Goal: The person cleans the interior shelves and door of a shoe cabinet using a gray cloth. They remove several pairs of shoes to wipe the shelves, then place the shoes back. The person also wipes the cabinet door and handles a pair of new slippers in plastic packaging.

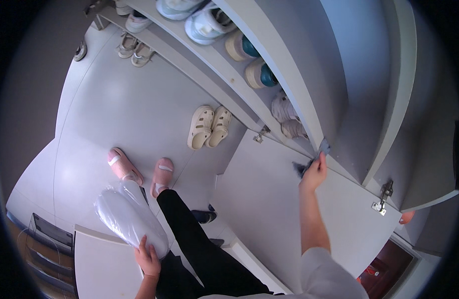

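Note:
My left hand (pixel 148 258) grips the near end of a white padded bundle in clear plastic wrap (pixel 130 218), perhaps wrapped footwear, hanging over the floor by my legs. In my right hand (pixel 314 172) is a grey-blue cloth (pixel 324 147), pressed against the front edge of a shelf in the white shoe cabinet (pixel 285 71). Part of the cloth trails out on the left of that hand. The cabinet door (pixel 266 187) stands open beneath my right forearm. Bare shelf surface (pixel 351 149) shows just beyond the cloth.
White sneakers (pixel 208 26), beige-and-teal shoes (pixel 238 46) and light grey shoes (pixel 285 108) fill the lower shelf. Cream clogs (pixel 208 127) and canvas sneakers (pixel 134 50) are on the tiled floor. Metal hinges (pixel 381 202) join the door to the cabinet. Pink slippers (pixel 122 164) are on my feet.

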{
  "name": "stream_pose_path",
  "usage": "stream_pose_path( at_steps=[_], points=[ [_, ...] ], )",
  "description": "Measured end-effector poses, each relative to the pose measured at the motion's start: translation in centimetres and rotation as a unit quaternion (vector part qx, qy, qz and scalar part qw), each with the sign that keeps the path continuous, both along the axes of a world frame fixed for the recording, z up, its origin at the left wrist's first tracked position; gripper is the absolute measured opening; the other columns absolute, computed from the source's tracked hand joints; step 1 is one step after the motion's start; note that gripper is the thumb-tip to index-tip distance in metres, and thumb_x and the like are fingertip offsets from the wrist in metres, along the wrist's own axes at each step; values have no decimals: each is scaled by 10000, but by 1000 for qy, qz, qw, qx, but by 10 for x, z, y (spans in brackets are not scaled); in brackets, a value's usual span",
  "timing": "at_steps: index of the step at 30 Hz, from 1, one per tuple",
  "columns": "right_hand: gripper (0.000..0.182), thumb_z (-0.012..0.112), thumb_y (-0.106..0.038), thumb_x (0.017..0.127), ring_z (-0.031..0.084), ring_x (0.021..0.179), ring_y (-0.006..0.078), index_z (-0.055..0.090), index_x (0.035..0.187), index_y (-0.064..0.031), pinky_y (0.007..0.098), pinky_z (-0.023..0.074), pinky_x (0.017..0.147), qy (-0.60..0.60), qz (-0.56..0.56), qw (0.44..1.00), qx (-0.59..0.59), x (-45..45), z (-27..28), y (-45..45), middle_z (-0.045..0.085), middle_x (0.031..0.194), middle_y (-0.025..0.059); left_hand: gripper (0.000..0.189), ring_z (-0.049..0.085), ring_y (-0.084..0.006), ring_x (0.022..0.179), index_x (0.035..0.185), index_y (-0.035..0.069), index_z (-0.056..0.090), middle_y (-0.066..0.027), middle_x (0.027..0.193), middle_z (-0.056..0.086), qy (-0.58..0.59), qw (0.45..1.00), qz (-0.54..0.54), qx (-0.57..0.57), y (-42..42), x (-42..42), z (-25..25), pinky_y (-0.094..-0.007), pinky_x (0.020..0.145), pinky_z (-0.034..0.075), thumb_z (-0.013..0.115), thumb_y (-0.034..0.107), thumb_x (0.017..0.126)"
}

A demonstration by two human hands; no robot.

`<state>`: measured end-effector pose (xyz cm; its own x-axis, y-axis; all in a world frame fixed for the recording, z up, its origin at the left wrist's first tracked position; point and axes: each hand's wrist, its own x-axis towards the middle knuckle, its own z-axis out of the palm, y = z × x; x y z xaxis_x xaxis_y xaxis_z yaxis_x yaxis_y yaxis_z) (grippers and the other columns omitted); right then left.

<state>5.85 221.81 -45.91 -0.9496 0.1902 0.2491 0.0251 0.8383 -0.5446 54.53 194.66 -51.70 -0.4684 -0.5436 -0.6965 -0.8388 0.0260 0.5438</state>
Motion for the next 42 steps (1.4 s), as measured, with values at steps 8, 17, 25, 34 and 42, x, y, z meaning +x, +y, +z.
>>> stream_pose_path(
  at_steps=[8,17,25,34,42],
  points=[
    [315,475,-5,866,527,1050,274,535,1174,-20,334,427,873,-18,236,969,72,16,-121,-117,532,1166,176,367,504,-413,967,1182,57,507,-242,1102,506,-6,1000,19,11,-4,-1,2,-430,859,406,512,94,817],
    [460,474,9,812,406,1191,410,422,1269,-12,430,352,992,20,392,894,215,-24,-170,-213,415,1303,235,367,497,-399,1000,1182,22,496,-240,1095,494,-13,999,10,35,-13,-11,5,-416,885,397,494,28,816],
    [559,504,71,740,426,1191,379,420,1278,-55,431,355,1003,50,544,813,203,-34,-167,-274,416,1321,193,372,507,-430,947,1148,51,516,-250,1070,516,-7,999,-42,13,-23,-23,7,-449,832,417,534,54,777],
    [572,500,70,746,441,1190,357,401,1298,-42,407,372,991,-17,567,771,290,-53,-145,-152,449,1296,190,365,510,-431,954,1140,58,524,-259,1092,514,-17,999,-34,-2,-20,-30,8,-448,841,415,537,62,775],
    [526,466,44,790,436,1188,363,365,1304,1,403,385,982,-40,577,791,202,-54,-154,-253,488,1239,217,358,514,-412,972,1156,56,516,-239,1073,517,-10,998,-57,-5,-21,-37,7,-428,835,422,507,41,799]
  ],
)
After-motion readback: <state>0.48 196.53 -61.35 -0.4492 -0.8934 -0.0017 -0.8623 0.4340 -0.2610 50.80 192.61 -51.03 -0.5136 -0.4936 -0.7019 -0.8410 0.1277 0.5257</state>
